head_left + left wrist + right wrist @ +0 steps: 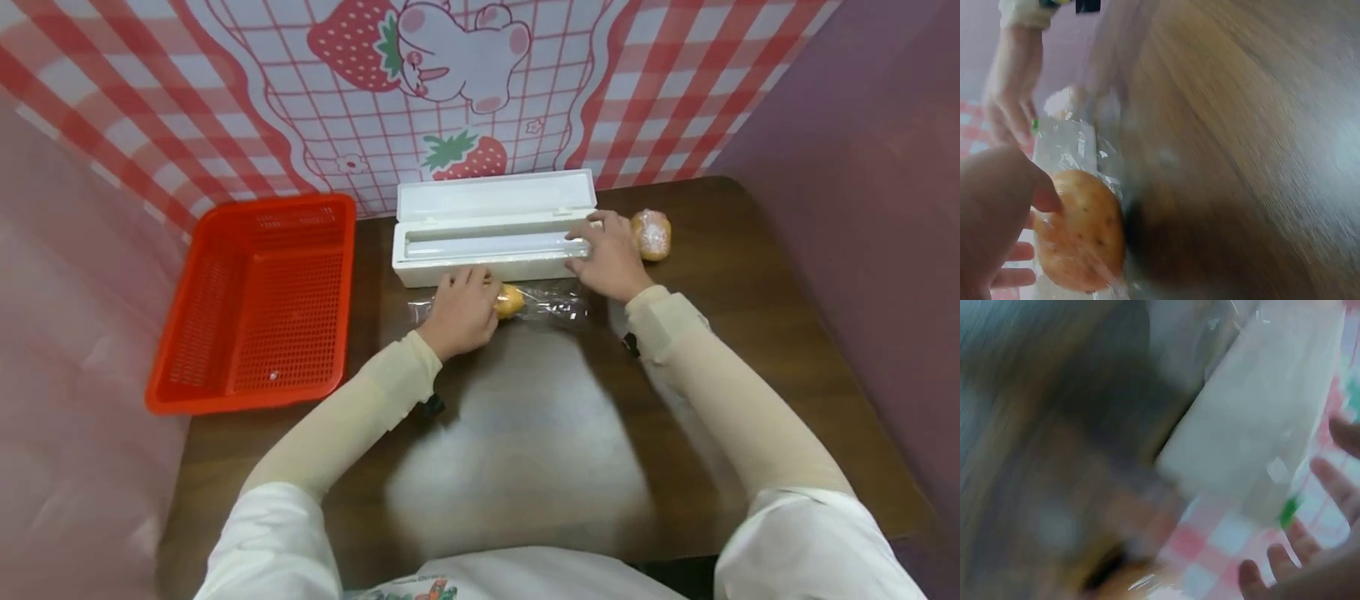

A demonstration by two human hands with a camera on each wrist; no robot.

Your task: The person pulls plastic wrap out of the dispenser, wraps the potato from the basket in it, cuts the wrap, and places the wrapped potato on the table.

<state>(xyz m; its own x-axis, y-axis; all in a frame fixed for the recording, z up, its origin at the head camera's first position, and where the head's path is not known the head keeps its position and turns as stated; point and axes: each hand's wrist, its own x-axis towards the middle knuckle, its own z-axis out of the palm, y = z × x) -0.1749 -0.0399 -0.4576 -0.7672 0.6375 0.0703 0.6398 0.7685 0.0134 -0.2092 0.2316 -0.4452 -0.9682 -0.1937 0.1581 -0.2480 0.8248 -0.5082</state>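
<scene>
A yellow-brown potato [1082,231] lies under clear cling film [1107,147] in front of a long white cling film dispenser [480,271]. My left hand [465,312] grips the potato through the film; the left wrist view has the thumb on its near side and fingers on the other. At the dispenser's right end is my right hand [609,257], its fingers spread in the right wrist view. The dispenser's lid [495,196] stands raised, and a pale roll [495,245] lies inside. A green piece [1288,512] shows at its end.
Left of the dispenser stands a red plastic basket [347,317] with a small clear bit in it. A wrapped roundish item [651,235] lies right of my right hand. A checked strawberry-print cloth [652,92] rises behind the brown table [757,350].
</scene>
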